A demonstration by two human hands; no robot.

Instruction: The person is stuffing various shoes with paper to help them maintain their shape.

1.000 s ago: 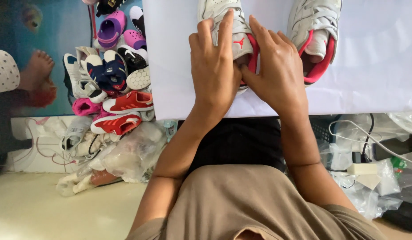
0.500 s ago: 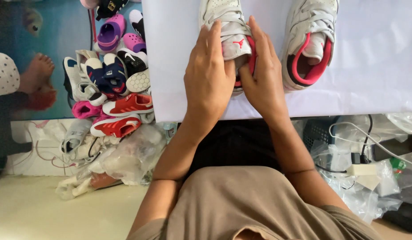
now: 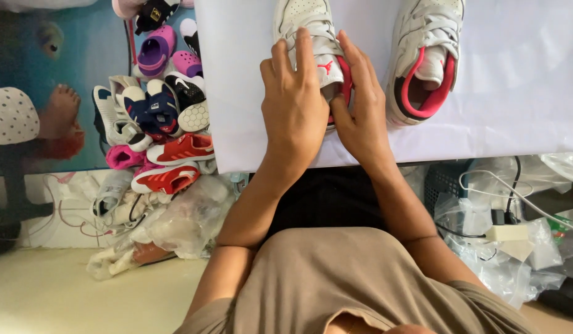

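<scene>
Surface: white table (image 3: 515, 117), seen from above, with two small white sneakers on it.
Left hand (image 3: 295, 111): lies flat over the heel end of the left sneaker (image 3: 311, 37), fingers stretched along its side and straps.
Right hand (image 3: 360, 114): pressed against the same sneaker's pink-lined opening, fingers curled at the heel; the two hands touch each other.
Right sneaker (image 3: 425, 55): just beside, untouched, pink lining showing.
Floor, left: a pile of children's shoes (image 3: 153, 117) above crumpled plastic bags (image 3: 175, 222).
Floor, right: white cables (image 3: 503, 192) and more plastic.
</scene>
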